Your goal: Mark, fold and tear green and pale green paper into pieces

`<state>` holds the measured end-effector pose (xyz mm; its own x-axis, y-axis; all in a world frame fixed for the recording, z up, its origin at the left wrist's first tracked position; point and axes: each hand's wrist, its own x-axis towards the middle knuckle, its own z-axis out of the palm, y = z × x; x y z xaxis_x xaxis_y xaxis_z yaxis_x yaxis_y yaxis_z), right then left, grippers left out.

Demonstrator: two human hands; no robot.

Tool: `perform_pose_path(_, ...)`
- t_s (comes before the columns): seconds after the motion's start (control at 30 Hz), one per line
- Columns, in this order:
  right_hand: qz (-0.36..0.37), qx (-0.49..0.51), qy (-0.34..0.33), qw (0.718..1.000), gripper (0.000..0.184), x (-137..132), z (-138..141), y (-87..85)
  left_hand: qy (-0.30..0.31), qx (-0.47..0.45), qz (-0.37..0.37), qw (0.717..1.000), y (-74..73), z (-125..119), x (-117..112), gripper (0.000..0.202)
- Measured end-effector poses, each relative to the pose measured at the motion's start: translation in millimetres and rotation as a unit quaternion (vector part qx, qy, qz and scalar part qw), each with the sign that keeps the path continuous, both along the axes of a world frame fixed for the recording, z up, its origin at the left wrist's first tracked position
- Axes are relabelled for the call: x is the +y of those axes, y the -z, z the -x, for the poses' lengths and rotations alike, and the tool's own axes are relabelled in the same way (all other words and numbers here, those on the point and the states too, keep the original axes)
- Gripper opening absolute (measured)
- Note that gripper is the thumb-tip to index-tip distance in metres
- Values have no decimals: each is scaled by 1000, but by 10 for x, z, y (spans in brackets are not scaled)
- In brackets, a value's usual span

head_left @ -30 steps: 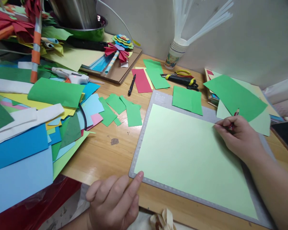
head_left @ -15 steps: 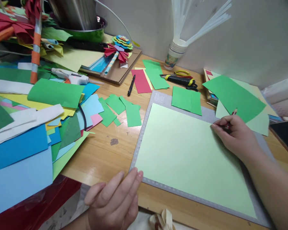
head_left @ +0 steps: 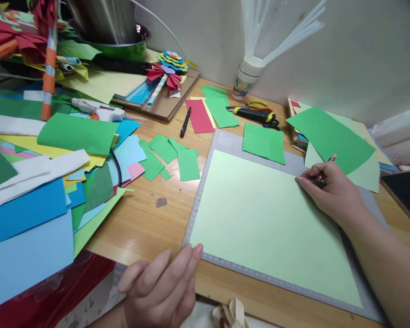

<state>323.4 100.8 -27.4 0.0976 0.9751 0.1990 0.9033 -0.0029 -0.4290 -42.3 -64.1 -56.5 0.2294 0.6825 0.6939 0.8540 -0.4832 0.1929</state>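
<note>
A large pale green sheet of paper point(head_left: 259, 218) lies on a grey cutting mat point(head_left: 225, 139). My right hand point(head_left: 331, 193) rests on the sheet's upper right edge, its fingers closed round a red pencil point(head_left: 330, 160) whose tip is hidden under the fingers. My left hand point(head_left: 160, 284) hovers at the table's near edge, fingers loosely extended and holding nothing, its fingertips next to the mat's near left corner.
Piles of coloured paper point(head_left: 37, 182) cover the left side. Green scraps point(head_left: 171, 157), a black pen point(head_left: 184, 122), a glue gun point(head_left: 95, 109), a utility knife point(head_left: 256, 115) and a cup of glue sticks point(head_left: 248, 79) lie beyond the mat. More green sheets point(head_left: 331, 136) sit right.
My left hand's fingers have uncurled from a pointing index to a looser spread. My right hand with the pencil has shifted slightly left along the sheet's edge.
</note>
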Motion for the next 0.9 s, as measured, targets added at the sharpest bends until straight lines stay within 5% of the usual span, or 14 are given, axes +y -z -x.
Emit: perform_pose_path(0.9,-4,9,-4,1000,27,58,-52,39,4,-20,3,1000,19,-4,-5,31)
